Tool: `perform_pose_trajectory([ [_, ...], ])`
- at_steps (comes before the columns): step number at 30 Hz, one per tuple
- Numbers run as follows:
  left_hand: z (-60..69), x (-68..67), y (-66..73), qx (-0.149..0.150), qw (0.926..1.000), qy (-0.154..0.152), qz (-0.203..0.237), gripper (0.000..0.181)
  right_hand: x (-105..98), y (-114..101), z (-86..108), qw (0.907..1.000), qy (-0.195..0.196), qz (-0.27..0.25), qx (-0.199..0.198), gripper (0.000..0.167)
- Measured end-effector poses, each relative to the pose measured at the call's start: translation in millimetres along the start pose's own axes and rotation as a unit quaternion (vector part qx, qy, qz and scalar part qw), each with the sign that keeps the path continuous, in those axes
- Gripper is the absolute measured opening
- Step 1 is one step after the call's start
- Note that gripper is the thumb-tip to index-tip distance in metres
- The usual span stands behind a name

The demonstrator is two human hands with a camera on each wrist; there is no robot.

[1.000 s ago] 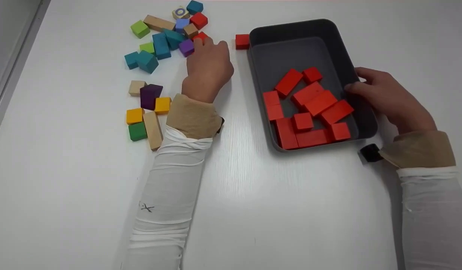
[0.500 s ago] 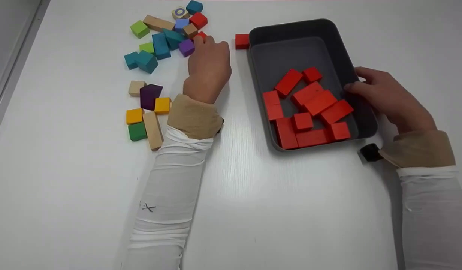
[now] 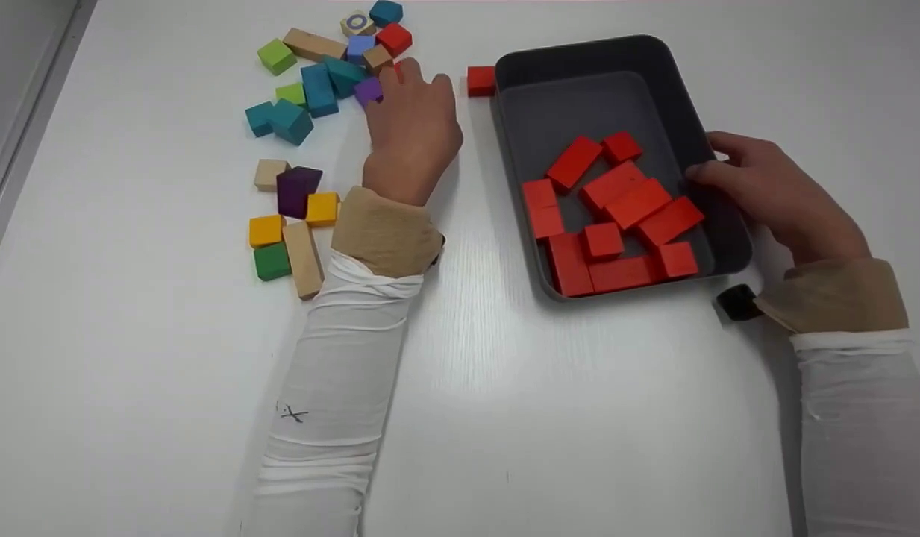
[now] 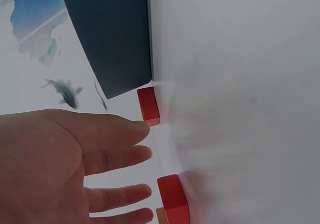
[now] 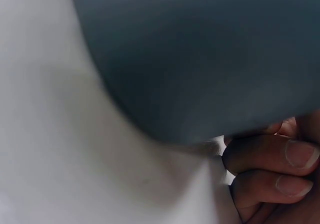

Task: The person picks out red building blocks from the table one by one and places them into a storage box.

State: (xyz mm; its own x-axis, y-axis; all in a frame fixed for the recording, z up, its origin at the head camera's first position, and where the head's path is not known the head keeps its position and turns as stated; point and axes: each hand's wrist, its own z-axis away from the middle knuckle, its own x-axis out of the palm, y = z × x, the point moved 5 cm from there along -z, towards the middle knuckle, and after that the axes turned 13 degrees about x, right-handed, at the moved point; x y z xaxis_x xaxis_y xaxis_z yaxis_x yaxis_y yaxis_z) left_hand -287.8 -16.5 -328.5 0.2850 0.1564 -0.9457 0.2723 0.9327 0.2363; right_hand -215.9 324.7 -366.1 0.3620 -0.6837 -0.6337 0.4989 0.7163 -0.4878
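Note:
In the head view my left hand (image 3: 413, 134) is over the near right edge of a pile of coloured blocks, partly covering a purple block (image 3: 368, 91) and a small red block. The left wrist view shows this hand (image 4: 75, 164) with its fingers extended and holding nothing. My right hand (image 3: 784, 194) grips the right wall of a dark grey tray (image 3: 579, 61), thumb inside the rim. Several red blocks (image 3: 637, 203) lie in the tray's near half. One red block (image 3: 480, 81) lies outside, against its far left side. Another red block (image 3: 394, 39) lies in the pile.
Teal blocks (image 3: 319, 90), green blocks (image 3: 277, 57) and a long wooden block (image 3: 314, 45) lie at the back left. Nearer, beside my left sleeve, is a group with a dark purple block (image 3: 298, 192), yellow blocks (image 3: 266, 231) and a wooden plank (image 3: 303, 259).
The left hand's fingers have spread and reached slightly farther over the pile, covering more of the purple block. The right hand and the tray have stayed in place.

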Motion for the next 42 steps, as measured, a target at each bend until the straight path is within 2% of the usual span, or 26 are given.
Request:
perform_pose_trajectory([
  [9, -3.6, 2.8, -1.0, 0.005, 0.9975, -0.07, 0.009, 0.064, 0.3, -0.7, 0.5, 1.0, -0.003, -0.002, 0.001, 0.064],
  [15, -3.4, 1.9, -0.7, 0.02, 0.9967, -0.077, 0.017, 0.06, -0.8, 1.0, -1.1, 1.0, 0.002, 0.001, 0.0, 0.064],
  [21, -2.4, -0.4, 0.3, 0.018, 0.9954, -0.09, 0.029, 0.062, -1.1, 1.3, -1.9, 1.0, 0.007, 0.003, 0.002, 0.063],
  [24, -1.4, -1.0, 3.3, 0.031, 0.9948, -0.093, 0.028, 0.061, -1.1, 1.7, -2.6, 1.0, 0.004, 0.0, 0.004, 0.063],
  [26, -0.5, -1.4, 5.7, 0.041, 0.9952, -0.085, 0.026, 0.06, -1.2, 2.2, -3.1, 1.0, 0.003, -0.002, 0.004, 0.063],
  [29, 1.8, -3.1, 8.9, 0.048, 0.9971, -0.056, 0.019, 0.056, -1.4, 2.6, -3.9, 1.0, 0.003, -0.002, 0.004, 0.063],
  [32, 3.6, -6.5, 11.4, 0.041, 0.9988, -0.022, 0.017, 0.056, -1.4, 2.4, -3.6, 1.0, 0.004, -0.001, 0.003, 0.063],
  [37, 5.6, -11.8, 16.2, 0.027, 0.9993, -0.002, 0.025, 0.059, -1.4, 1.2, -2.2, 1.0, 0.004, -0.006, 0.0, 0.062],
  [39, 6.8, -13.6, 19.0, 0.032, 0.999, 0.007, 0.03, 0.057, -1.2, 0.9, -1.4, 0.9999, 0.002, -0.01, 0.001, 0.062],
  [42, 9.0, -16.3, 23.9, 0.05, 0.9975, 0.038, 0.031, 0.052, -1.1, 0.6, -1.0, 0.9999, -0.001, -0.011, 0.003, 0.062],
])
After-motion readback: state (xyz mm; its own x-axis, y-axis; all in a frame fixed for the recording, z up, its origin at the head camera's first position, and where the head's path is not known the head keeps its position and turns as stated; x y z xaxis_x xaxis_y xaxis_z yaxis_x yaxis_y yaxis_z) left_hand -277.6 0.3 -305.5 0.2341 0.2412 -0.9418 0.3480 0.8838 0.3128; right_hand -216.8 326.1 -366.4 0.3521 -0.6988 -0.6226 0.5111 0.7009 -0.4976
